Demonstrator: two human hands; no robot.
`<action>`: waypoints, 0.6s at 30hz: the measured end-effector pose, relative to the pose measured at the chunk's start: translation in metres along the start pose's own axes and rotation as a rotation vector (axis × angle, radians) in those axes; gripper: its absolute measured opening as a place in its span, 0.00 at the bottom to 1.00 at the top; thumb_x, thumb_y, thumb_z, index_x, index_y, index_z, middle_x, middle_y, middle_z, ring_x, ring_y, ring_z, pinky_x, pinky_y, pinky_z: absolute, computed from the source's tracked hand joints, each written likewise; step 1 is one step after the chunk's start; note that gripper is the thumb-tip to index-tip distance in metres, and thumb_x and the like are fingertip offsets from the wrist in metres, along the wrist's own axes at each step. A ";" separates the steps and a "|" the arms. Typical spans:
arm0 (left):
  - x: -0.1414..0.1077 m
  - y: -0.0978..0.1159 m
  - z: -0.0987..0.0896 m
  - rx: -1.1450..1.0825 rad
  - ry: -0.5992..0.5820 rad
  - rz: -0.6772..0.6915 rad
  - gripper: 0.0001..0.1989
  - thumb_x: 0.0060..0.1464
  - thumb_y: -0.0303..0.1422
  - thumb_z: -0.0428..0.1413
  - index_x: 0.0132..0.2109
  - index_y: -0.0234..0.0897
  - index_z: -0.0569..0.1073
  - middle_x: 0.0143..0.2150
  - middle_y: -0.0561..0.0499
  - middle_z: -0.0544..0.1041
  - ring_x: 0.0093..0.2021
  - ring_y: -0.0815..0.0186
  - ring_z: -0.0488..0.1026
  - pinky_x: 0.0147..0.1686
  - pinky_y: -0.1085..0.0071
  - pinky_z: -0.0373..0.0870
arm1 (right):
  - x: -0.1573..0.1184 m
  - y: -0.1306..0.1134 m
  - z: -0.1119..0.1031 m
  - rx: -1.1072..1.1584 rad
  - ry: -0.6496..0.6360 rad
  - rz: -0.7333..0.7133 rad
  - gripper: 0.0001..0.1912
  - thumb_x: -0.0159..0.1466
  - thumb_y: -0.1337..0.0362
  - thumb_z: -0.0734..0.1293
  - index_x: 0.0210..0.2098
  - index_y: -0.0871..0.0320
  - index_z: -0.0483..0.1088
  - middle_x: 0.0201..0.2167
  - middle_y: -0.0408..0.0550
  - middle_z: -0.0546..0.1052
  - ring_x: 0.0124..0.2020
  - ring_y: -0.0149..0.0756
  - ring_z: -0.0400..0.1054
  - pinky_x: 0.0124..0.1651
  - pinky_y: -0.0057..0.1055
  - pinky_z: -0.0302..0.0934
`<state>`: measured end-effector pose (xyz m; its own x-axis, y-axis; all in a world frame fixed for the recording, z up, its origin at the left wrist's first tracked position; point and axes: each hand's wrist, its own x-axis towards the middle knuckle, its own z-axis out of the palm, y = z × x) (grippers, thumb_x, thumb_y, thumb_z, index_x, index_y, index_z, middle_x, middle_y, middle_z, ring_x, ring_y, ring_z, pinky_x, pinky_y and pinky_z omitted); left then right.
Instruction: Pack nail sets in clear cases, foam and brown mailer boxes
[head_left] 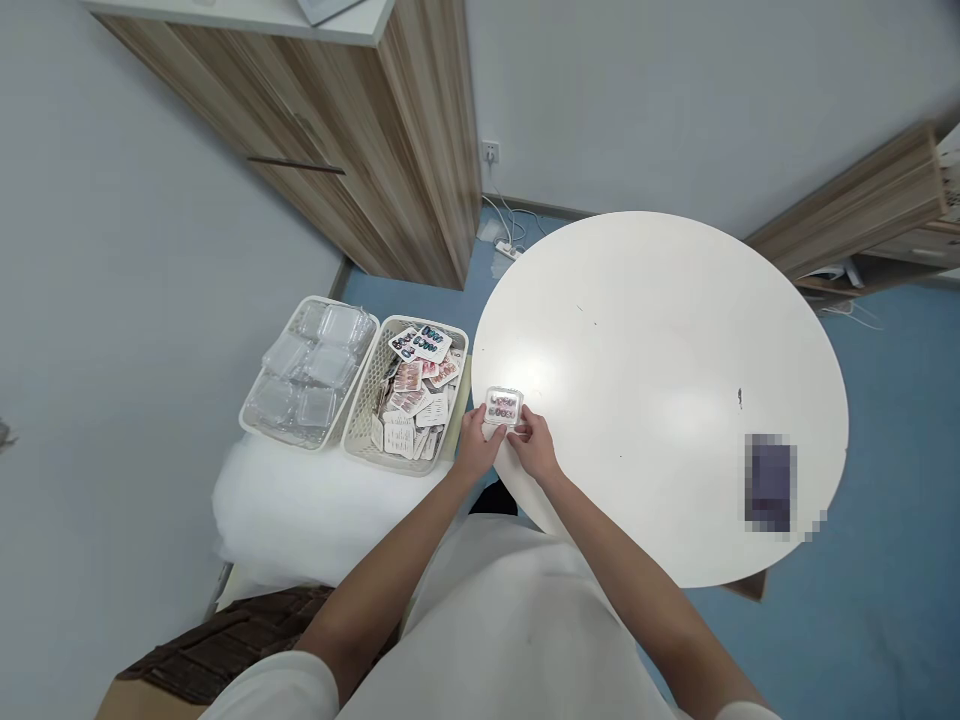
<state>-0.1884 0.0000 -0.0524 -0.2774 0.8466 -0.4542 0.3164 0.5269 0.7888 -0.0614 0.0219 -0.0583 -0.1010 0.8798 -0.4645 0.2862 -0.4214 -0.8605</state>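
The left hand [478, 444] and right hand [534, 444] clamp fingers on 1 clear box [503, 407] at the table's left edge [484, 366]; probably light, slick and crushable, it wants gentle side holds.

**Open right, crowded left**

Rightward from the clear box [503, 404], the white table [637, 310] offered a broad path, obstructed near its right edge by a pixelated dark object [771, 484]. Leftward, the card basket [386, 460] and container basket [281, 437] blocked passage.
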 end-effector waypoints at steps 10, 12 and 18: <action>0.003 -0.001 0.001 -0.023 -0.035 0.006 0.30 0.49 0.40 0.52 0.58 0.39 0.55 0.56 0.42 0.55 0.55 0.58 0.57 0.46 0.67 0.61 | 0.000 -0.001 0.003 -0.022 0.005 -0.009 0.31 0.51 0.65 0.64 0.54 0.52 0.56 0.45 0.50 0.63 0.43 0.37 0.62 0.43 0.35 0.62; 0.003 -0.002 0.000 -0.031 -0.039 0.002 0.29 0.49 0.40 0.52 0.58 0.40 0.55 0.56 0.43 0.55 0.55 0.58 0.57 0.46 0.67 0.61 | 0.000 -0.001 0.003 -0.022 0.005 -0.010 0.32 0.50 0.65 0.65 0.54 0.52 0.56 0.45 0.50 0.63 0.43 0.38 0.62 0.43 0.35 0.63; 0.006 -0.003 -0.001 -0.039 -0.015 0.016 0.28 0.49 0.39 0.52 0.57 0.39 0.56 0.55 0.43 0.58 0.55 0.57 0.58 0.46 0.66 0.62 | 0.001 -0.001 0.003 -0.014 0.003 -0.009 0.33 0.49 0.65 0.66 0.54 0.52 0.56 0.46 0.51 0.62 0.44 0.39 0.62 0.44 0.36 0.62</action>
<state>-0.1917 0.0032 -0.0576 -0.2589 0.8560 -0.4475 0.2846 0.5104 0.8115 -0.0650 0.0222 -0.0583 -0.1006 0.8841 -0.4563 0.2990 -0.4105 -0.8614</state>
